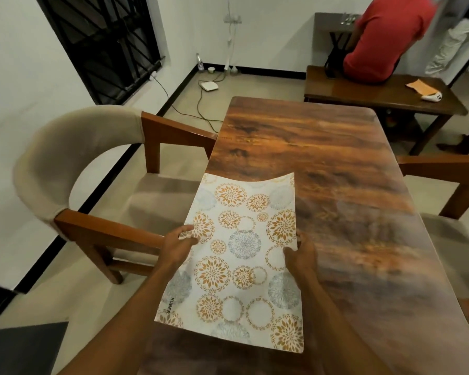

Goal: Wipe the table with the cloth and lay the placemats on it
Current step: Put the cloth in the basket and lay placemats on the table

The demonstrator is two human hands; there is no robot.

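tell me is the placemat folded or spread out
Spread out, not folded: the floral placemat shows one full patterned face, held by left hand and right hand at its sides.

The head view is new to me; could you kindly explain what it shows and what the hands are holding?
There is no machine: a person wears one camera on the head, looking down at their own hands. The left hand and right hand each pinch a side edge of a patterned placemat, held over the near left of a wooden table; its far edge curls up. A chair stands at the table's left. Beyond, another person sits on a bench, where what looks like an orange cloth lies.
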